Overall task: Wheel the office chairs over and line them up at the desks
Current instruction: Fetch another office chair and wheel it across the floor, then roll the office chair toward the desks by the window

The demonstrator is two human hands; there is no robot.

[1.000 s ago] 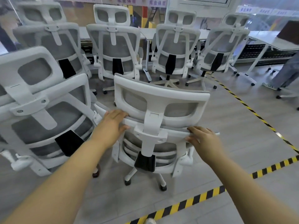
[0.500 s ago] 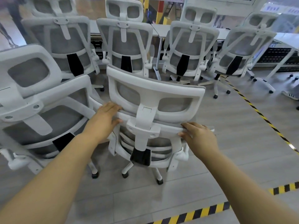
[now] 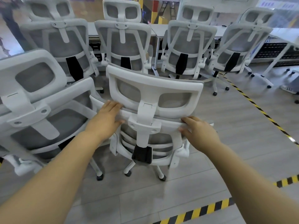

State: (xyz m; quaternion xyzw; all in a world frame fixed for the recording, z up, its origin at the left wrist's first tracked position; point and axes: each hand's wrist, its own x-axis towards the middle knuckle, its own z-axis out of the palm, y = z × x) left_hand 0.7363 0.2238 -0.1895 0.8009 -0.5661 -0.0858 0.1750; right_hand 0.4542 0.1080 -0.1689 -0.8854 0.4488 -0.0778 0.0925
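A white office chair (image 3: pixel 155 89) with grey mesh stands right in front of me, its back toward me. My left hand (image 3: pixel 106 118) grips the top left edge of its backrest, just under the headrest. My right hand (image 3: pixel 199 133) holds the top right edge of the same backrest. Another white chair (image 3: pixel 37 101) stands close on its left, almost touching. Beyond, several white chairs (image 3: pixel 123 39) are lined up facing the white desks (image 3: pixel 161 29) along the back.
Yellow-and-black floor tape (image 3: pixel 254 102) runs diagonally on the right and crosses the floor behind the chair (image 3: pixel 202 209). A desk leg with castors (image 3: pixel 268 73) stands at the right. Someone's shoe (image 3: pixel 289 89) shows at the far right edge.
The chair in my hands has rolled forward, closer to the row at the desks. The floor tape has slid back toward me. Both hands kept their hold.
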